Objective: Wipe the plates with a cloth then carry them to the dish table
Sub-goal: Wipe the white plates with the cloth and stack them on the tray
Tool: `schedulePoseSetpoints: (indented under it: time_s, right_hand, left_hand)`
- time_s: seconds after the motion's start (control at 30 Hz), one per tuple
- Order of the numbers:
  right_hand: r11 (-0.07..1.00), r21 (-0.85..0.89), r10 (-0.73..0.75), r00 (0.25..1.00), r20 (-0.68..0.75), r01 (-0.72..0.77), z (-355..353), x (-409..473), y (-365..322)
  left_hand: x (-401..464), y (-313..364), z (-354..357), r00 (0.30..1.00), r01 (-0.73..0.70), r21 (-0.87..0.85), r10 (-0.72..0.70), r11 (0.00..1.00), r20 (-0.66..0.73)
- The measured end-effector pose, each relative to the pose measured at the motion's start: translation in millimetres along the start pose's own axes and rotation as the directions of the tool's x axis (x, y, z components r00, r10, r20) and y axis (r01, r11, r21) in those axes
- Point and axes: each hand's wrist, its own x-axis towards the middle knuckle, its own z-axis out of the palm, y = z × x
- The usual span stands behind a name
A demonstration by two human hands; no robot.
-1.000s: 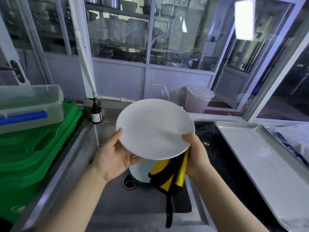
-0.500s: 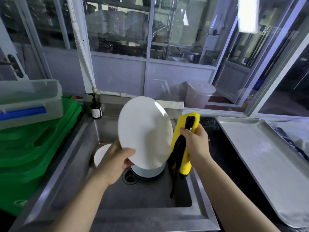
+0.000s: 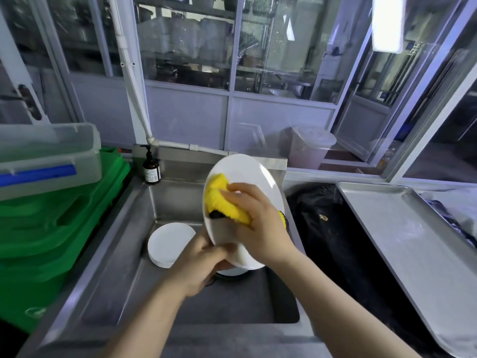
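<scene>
Wiping step: pretty clearly mid-wipe on the round white ceramic plate point(image 3: 254, 177), so I'd call this the first half of the task, nothing carried off yet.
Plate location: held up in the air over the stainless steel sink basin point(image 3: 144, 254), closer to its right wall than its left, not touching the basin.
Plate orientation: tipped up steeply on edge, eating face turned toward the camera and a bit to the right; in this view it reads as an oval whose long axis runs from the far upper rim down to the near lower rim.
Cloth: yellow fluffy microfibre cloth with a black part point(image 3: 222, 200), bunched up and pressed on the upper left of the plate's face.
Right hand point(image 3: 258, 223): fingers curled over the cloth, grasping it and pushing it onto the plate.
Left hand point(image 3: 204, 264): clamped round the plate's lower rim, thumb on the near face, carrying its weight.
Next move, my guess: sweep the cloth over the rest of the face, then flip for the back, keeping that bottom grip firm since a wet rim could slip.
More plates: a small stack of white round plates point(image 3: 170, 244) sits on the basin floor toward its left wall, and another white one point(image 3: 232, 272) peeks out under the held plate, so plenty left.
Around the sink: brown pump soap bottle point(image 3: 151, 166) at the back left corner, green plastic crates point(image 3: 51, 223) off the left edge, a flat steel tray point(image 3: 413, 241) off to the right.
</scene>
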Motion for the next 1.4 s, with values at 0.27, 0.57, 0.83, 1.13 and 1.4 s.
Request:
schedulePoseSetpoints:
  time_s: [0.27, 0.57, 0.83, 1.13, 1.4]
  right_hand:
    - [0.996, -0.079, -0.031, 0.974, 0.226, 0.050, 9, -21, 1]
    - [0.949, -0.194, -0.190, 0.941, 0.281, 0.250, 6, -44, 19]
    - [0.963, -0.238, -0.073, 0.971, 0.226, 0.128, -5, -67, 52]
    - [0.915, -0.394, 0.090, 0.996, -0.021, -0.091, -24, -89, 105]
    - [0.853, -0.420, 0.291, 0.951, -0.108, -0.309, -17, -120, 139]
  left_hand:
    - [-8, -6, -10, 0.999, 0.001, -0.317, 0.016, 0.949, 0.052]
    - [-3, -19, -11, 0.972, -0.081, -0.389, -0.014, 0.918, -0.236]
    - [-8, -31, -5, 0.959, -0.055, -0.349, -0.048, 0.935, -0.281]
    - [-21, -44, 1, 0.948, 0.118, -0.137, -0.153, 0.984, -0.279]
    - [-27, -59, 9, 0.933, 0.232, 0.001, -0.223, 0.973, -0.284]
